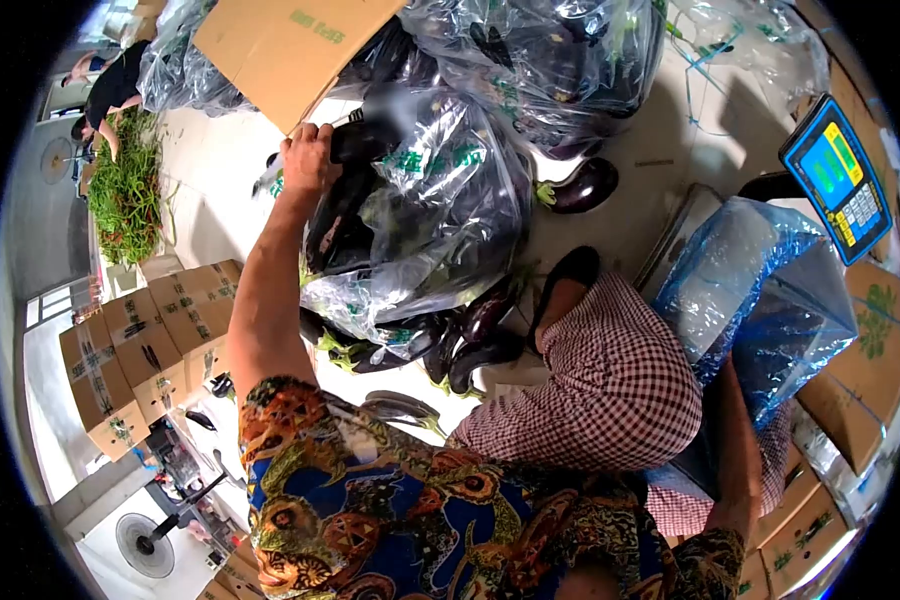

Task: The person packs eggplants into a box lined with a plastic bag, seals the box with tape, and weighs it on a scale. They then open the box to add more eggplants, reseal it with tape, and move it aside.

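Observation:
My left hand (pixel 307 158) is curled closed at the left side of a clear plastic bag (pixel 450 180) full of eggplants. Dark eggplant skin (pixel 362 142) shows right beside its fingers, and a cardboard flap's corner lies just above them. Whether the fingers hold an eggplant or the bag's edge cannot be made out. At the right, my right forearm (pixel 738 450) reaches up behind a blue-tinted plastic liner (pixel 730 270), and that hand is hidden. Loose eggplants (pixel 485 350) lie between the bag and my checked trouser leg, with a single eggplant (pixel 582 187) farther right on the floor.
A cardboard box (pixel 290 50) and another bag of eggplants (pixel 560 70) stand beyond. The blue scale display (pixel 838 180) is at right. Taped cartons (pixel 150 340) stack at left, near a heap of green peppers (pixel 128 190) where another person (pixel 110 100) bends. A fan (pixel 145 545) stands lower left.

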A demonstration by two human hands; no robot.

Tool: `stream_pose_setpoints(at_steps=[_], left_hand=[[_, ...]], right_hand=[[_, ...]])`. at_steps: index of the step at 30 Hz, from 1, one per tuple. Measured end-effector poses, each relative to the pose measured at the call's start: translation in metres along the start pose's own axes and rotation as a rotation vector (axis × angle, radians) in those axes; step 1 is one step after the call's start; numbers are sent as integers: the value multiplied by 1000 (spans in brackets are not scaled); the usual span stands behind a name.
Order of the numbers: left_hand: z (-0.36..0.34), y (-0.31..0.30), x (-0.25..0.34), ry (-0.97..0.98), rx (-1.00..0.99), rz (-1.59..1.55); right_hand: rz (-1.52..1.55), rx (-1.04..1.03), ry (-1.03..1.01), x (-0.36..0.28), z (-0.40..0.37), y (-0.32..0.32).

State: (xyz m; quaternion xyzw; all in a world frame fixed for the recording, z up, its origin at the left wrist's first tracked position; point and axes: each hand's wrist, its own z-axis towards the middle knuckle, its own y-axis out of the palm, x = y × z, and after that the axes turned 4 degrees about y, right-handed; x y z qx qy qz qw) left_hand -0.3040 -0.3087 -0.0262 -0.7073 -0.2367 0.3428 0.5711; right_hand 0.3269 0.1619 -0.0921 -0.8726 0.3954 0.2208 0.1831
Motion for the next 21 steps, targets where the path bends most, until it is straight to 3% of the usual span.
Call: stream_pose_setpoints(at_steps=[3,5,7,8,9,11,13,14,18,19,21], left_hand=[[-27,-23,7,51,142,-165],[-43,-43,26,-39,156,-582],[-55,-80,58,-305,-32,-1147],[-60,-70,60,-336,-4,-1275],[-60,-82,69,-214,-109,-1568],[-66,-80,91,-239,-135,-1991],[-65,-90,116,-75,-235,-2272],[-67,-95,135,-102,-321,-2448],[-67,-99,163,-44,-386,-2547],[-67,-101,172,-97,-326,-2444],[-66,-109,183,20,-223,-2245]], right_hand=[[-45,-33,-49,-6,13,13],[-87,-57,-94,-10,19,21],[-141,-89,-156,-14,31,29],[-170,-101,-198,-15,37,33],[-201,-118,-245,-18,45,36],[-266,-152,-357,-21,61,39],[-390,-180,-462,-20,84,34],[-469,-181,-490,-16,94,28],[-980,-85,-418,-39,72,14],[-1082,-68,-429,-53,50,20],[-1120,-54,-552,-57,38,16]])
